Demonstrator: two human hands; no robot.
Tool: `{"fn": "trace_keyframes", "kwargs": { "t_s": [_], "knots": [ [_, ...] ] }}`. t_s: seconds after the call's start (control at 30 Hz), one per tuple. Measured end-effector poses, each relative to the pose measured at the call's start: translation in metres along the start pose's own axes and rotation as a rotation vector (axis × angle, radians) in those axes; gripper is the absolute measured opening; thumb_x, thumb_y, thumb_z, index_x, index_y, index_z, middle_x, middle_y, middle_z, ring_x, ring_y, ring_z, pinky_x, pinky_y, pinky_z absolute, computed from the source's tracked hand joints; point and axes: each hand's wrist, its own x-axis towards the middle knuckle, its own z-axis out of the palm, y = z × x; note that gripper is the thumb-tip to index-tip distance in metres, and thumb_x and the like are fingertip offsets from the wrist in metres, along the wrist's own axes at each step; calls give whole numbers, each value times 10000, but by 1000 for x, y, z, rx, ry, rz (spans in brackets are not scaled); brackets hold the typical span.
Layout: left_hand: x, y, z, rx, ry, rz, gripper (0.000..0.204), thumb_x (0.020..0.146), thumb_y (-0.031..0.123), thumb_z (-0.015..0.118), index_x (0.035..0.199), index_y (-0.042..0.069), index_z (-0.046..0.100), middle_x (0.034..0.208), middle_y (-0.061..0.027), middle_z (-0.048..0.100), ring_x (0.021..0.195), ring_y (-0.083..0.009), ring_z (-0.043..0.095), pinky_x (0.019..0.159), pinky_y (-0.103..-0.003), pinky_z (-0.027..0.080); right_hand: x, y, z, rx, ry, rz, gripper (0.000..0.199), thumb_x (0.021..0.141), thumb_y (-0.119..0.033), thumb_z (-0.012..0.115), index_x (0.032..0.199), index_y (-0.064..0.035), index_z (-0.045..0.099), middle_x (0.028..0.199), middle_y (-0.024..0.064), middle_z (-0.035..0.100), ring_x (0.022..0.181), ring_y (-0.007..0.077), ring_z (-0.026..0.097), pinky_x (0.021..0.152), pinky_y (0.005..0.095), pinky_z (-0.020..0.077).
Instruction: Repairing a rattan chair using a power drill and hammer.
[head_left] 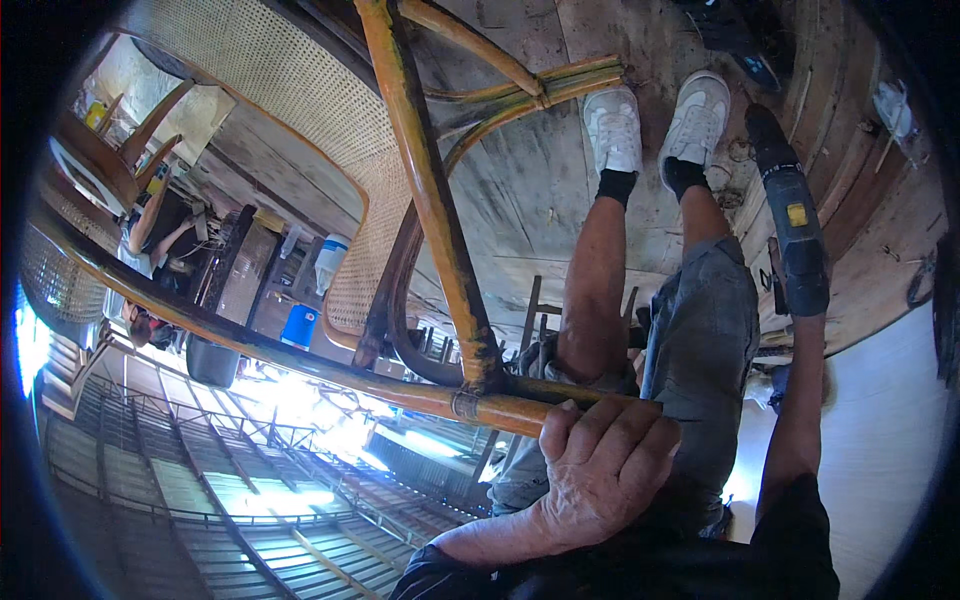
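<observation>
My left hand [607,465] is wrapped round the end of a glossy brown-and-yellow pole, part of a rattan furniture frame [428,200]. A thick upright meets this pole at a bound joint just left of my fingers. Curved struts branch off it, one set ending near my shoes. On the right, my right arm reaches forward to a dark cordless drill [797,225] with a yellow patch, its nose pointing away from me. The drill's body hides most of the right hand's fingers, but the drill stays up at the end of that arm.
A woven cane panel [290,75] spreads across the upper left. My white shoes [612,130] stand on a worn board floor [500,200]. Farther left are a blue container [299,325], a wooden chair [110,165] and another person [150,240]. A dark object [735,40] lies at the far right.
</observation>
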Motion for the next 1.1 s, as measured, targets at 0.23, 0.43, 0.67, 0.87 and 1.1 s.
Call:
{"fn": "trace_keyframes", "kwargs": {
  "t_s": [0.23,0.43,0.67,0.87,1.1],
  "knots": [
    [-1,0,0,-6,8,20,263,697,210,692,918,142,568,987,-31,543,969,-220,489,867,-466,252,-5,0,0,-11,13,-5,322,735,-236,691,946,-15,591,836,138,632,764,279,620,683,370,502],
    [-4,0,0,-4,9,8,250,700,215,695,901,137,568,975,-33,549,974,-227,496,885,-464,248,-10,4,1,-38,23,1,335,739,-248,681,962,-16,585,851,145,628,778,289,614,695,380,498],
    [-2,-4,6,-16,73,48,256,682,216,705,887,135,574,959,-29,561,932,-222,517,895,-472,252,-14,12,7,-84,25,0,351,745,-261,669,980,-17,579,869,152,623,794,302,608,709,391,493],
    [-1,-5,9,-6,117,86,256,679,208,705,888,130,580,952,-23,562,926,-209,515,893,-462,249,-14,11,7,-131,11,-23,364,750,-272,660,996,-18,574,885,158,619,808,313,602,722,402,489],
    [-7,-6,8,-20,123,80,254,682,202,694,902,140,584,947,-16,561,923,-210,508,873,-441,257,-19,10,4,-180,6,-68,380,755,-285,648,1014,-19,568,903,166,615,824,326,595,736,413,484]
  ]
}}
